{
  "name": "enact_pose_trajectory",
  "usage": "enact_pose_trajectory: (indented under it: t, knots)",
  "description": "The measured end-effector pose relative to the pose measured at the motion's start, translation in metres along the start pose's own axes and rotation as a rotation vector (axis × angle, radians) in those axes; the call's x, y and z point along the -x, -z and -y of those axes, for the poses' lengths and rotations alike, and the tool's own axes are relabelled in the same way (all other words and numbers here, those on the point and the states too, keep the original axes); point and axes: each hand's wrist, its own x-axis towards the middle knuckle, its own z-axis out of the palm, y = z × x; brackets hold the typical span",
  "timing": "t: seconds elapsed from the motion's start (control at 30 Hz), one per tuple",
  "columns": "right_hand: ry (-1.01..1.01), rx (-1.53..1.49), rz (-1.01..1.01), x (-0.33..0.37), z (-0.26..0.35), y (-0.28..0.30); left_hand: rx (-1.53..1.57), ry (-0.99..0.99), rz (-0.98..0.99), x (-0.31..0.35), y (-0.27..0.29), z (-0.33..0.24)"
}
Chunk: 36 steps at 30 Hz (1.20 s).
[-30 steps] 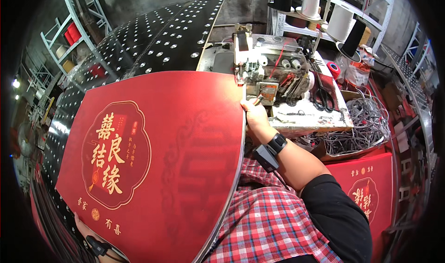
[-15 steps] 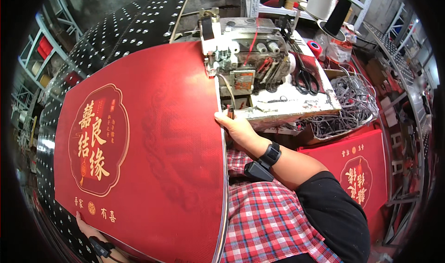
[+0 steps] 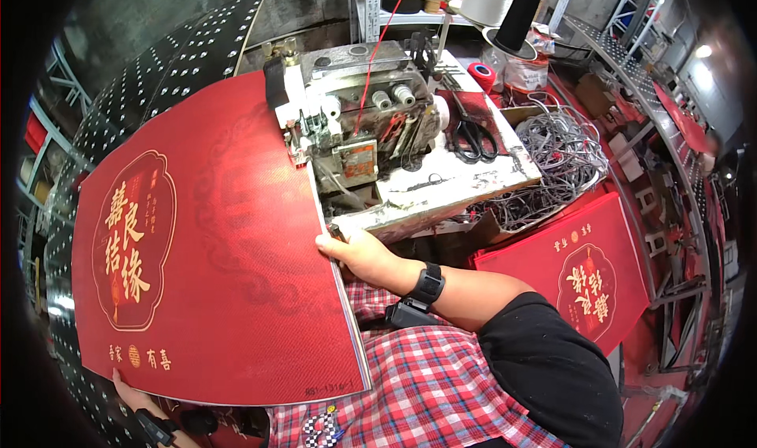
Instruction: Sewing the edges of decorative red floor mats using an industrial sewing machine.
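Note:
A large red mat (image 3: 260,306) with gold printing lies across the left and middle, its right edge running up to the needle area of an overlock sewing machine (image 3: 371,93). At that edge, a little nearer than the machine's foot, my right hand (image 3: 359,252) grips the mat, thumb on top and the other fingers mostly hidden. A small dark item beside those fingers is too small to name. Down at the near left, my left hand (image 3: 130,393) pinches the mat's near edge, its fingers partly underneath. Red thread runs to the machine from above.
Black scissors (image 3: 473,139) rest on the white machine table (image 3: 441,188). To the right are a box of tangled grey strips (image 3: 564,148) and a stack of red mats (image 3: 607,266). Thread cones (image 3: 516,18) stand behind. A black studded table (image 3: 189,54) extends at the far left.
The view has swung right, so the machine appears farther left. More of the mat sits beyond the needle area, and its near right corner now shows. Both hands keep their hold.

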Motion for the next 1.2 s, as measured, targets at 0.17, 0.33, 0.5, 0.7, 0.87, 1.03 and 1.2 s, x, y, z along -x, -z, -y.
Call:
enact_pose_trajectory:
  t: [0.17,0.33,0.5,0.7,0.87,1.03,1.2]
  knots:
    - [-0.009,0.07,0.03,-0.001,0.002,0.001,-0.495,-0.595,0.578,0.007,-0.009,-0.006]
    - [-0.008,-0.12,0.035,-0.003,0.004,-0.003,-0.483,-0.422,0.284,-0.002,-0.063,-0.001]
    - [-0.111,-0.021,0.042,-0.005,0.012,0.003,-0.182,-0.58,0.792,-0.026,-0.09,0.017]
    - [-0.081,-0.044,-0.074,-0.003,0.011,0.014,-0.147,-0.226,0.047,-0.131,-0.109,-0.005]
    - [0.348,0.563,-0.558,-0.023,0.003,0.036,-0.153,-0.214,-0.012,-0.167,-0.138,0.0]
    - [0.431,1.197,-0.499,-0.026,0.001,0.051,-0.276,-0.219,0.201,-0.203,-0.161,-0.002]
    - [0.309,1.295,-0.362,-0.034,0.007,0.052,-0.339,-0.233,0.147,-0.233,-0.172,0.001]
